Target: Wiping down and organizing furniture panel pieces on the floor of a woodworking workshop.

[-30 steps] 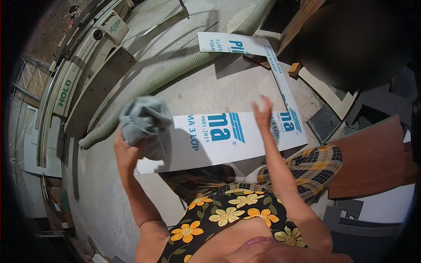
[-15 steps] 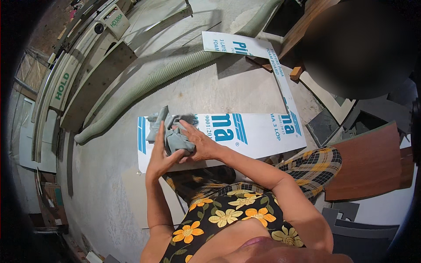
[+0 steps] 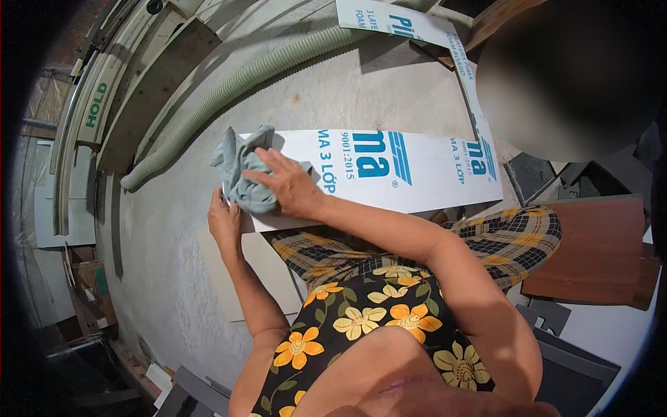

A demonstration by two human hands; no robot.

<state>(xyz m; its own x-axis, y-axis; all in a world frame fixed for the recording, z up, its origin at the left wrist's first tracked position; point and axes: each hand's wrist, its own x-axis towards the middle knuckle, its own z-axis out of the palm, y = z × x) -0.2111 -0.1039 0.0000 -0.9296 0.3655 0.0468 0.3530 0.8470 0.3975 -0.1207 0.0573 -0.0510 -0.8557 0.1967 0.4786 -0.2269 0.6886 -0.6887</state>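
A long white foam board [image 3: 431,184] with blue print lies across my lap, with a raised narrow strip and top piece making a U-shaped cut-out. On its left end is a crumpled grey-green cloth [image 3: 251,198]. My right hand [image 3: 297,186] presses down on this cloth, its fingers bent over the folds. My left hand [image 3: 226,221] grips the board's left edge just below the cloth, the fingers closed at the rim. The cloth hides the board's left corner.
A ribbed pale-green hose [image 3: 257,73] curves over the concrete floor beyond the board. Long machine rails [image 3: 104,104] stand at the left. A beige panel [image 3: 253,278] lies beside my lap. Brown boards [image 3: 590,250] and dark grey pieces [image 3: 570,368] are stacked at the right.
My left hand has left the cloth and taken hold of the board's left edge. The right hand now presses the cloth, spread wider, onto the board's left end. The view has shifted.
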